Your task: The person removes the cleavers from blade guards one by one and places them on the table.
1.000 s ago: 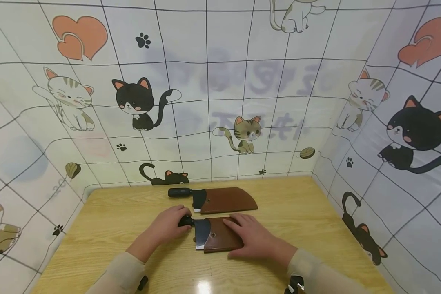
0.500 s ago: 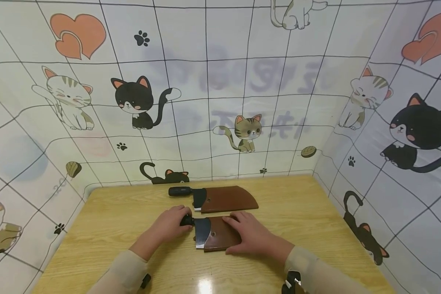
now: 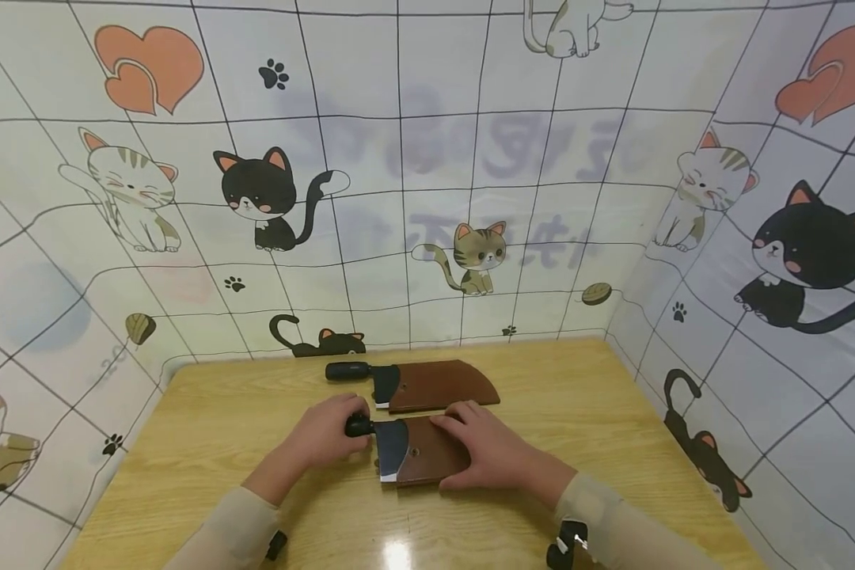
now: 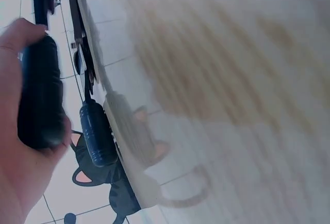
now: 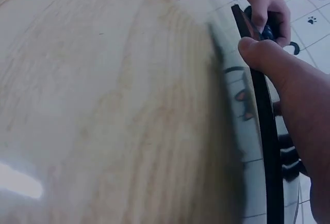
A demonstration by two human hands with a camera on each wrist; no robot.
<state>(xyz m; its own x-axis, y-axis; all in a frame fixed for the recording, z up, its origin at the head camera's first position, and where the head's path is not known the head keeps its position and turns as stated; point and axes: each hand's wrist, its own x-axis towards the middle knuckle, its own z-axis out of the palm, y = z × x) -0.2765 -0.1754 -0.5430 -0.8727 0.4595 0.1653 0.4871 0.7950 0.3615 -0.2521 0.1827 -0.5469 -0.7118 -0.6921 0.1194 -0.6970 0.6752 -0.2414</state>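
A cleaver (image 3: 392, 447) with a black handle sits in a brown leather sheath (image 3: 431, 453) at mid-table. My left hand (image 3: 328, 431) grips its handle; in the left wrist view, fingers and thumb wrap the black handle (image 4: 41, 90). On the sheath's right part lies my right hand (image 3: 495, 450), its thumb at the near edge and its fingers at the far edge. Seen edge-on in the right wrist view, the sheathed cleaver (image 5: 265, 126) has the right thumb pressed on it. The blade's cutting part is hidden by the sheath.
Just behind lies a second cleaver, black handle (image 3: 347, 370) to the left, in a similar brown sheath (image 3: 447, 386). Both rest on a light wooden table (image 3: 577, 396). Cloth walls (image 3: 399, 277) printed with cats enclose its back and sides.
Both hands keep their hold on the near cleaver and its sheath. The right thumb and fingers have shifted a little on the sheath; the cleaver has hardly moved.
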